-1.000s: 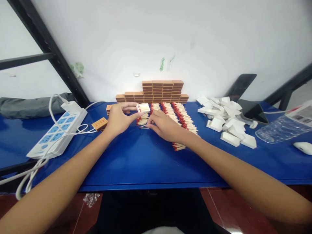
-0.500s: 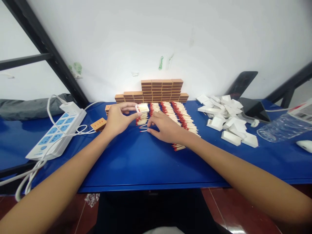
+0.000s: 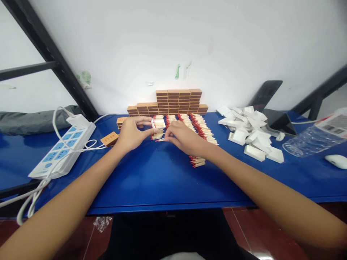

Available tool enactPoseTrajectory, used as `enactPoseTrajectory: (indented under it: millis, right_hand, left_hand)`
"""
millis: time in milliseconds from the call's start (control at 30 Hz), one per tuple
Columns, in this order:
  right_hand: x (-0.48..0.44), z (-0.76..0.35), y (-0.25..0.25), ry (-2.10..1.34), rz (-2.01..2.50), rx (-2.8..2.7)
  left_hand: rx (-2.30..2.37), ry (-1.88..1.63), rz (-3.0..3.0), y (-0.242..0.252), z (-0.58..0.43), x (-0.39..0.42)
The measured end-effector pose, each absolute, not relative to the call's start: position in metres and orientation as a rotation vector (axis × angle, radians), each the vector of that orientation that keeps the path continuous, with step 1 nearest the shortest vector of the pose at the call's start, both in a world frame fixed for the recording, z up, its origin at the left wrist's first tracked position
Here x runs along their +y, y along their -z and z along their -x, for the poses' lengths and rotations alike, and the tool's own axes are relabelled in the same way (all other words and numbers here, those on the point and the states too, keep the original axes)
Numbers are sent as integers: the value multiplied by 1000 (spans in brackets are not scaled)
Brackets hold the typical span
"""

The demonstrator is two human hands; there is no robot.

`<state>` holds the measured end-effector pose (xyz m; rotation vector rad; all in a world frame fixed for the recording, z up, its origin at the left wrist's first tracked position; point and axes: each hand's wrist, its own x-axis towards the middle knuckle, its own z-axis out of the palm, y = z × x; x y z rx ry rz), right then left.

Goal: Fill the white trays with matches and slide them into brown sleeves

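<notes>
My left hand [image 3: 132, 133] is closed on a small white matchbox tray [image 3: 159, 124], held between thumb and fingers over the leftmost row of matches. Pale matchsticks show inside the tray. Just to its right, my right hand [image 3: 182, 137] has thumb and forefinger pinched on a few matchsticks [image 3: 160, 139], their red heads pointing left. Red-tipped matches [image 3: 204, 129] lie in several rows behind and under my right hand. A smaller bunch of matches [image 3: 197, 161] sits nearer to me, below my right wrist.
Closed matchboxes [image 3: 179, 103] are stacked against the wall. More orange matchboxes [image 3: 109, 139] lie left of my left hand. A heap of white trays [image 3: 251, 126] is on the right, beside a dark phone-like device [image 3: 267, 94] and a plastic bottle [image 3: 311, 141]. A power strip [image 3: 63, 150] with cables occupies the left.
My right thumb and forefinger have closed on loose matchsticks and lifted slightly toward the tray. The left hand keeps its hold on the tray, which has tilted a little.
</notes>
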<state>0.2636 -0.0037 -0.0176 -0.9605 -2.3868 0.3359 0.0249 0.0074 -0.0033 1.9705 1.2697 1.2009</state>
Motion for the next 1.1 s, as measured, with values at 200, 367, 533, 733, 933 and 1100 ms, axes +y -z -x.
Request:
enactPoseTrajectory:
  millis: [200, 367, 533, 733, 933, 1100]
  right_hand:
    - [1, -273, 12, -97, 1007, -2155]
    - [1, -271, 15, -99, 973, -2199]
    - [-2, -270, 10, -98, 967, -2102]
    - [1, -261, 25, -123, 946, -2341]
    - [4, -256, 36, -99, 978, -2458]
    - [0, -255, 33, -158, 1055, -2493]
  left_hand:
    - [1164, -1020, -1988, 1, -34, -3]
    - [1121, -1023, -1927, 0, -36, -6]
    - [1169, -1097, -1823, 2, -32, 2]
    - [1227, -1305, -1696, 3, -28, 5]
    - [1195, -1327, -1681, 5, -27, 7]
    - [1197, -1309, -1684, 7, -28, 11]
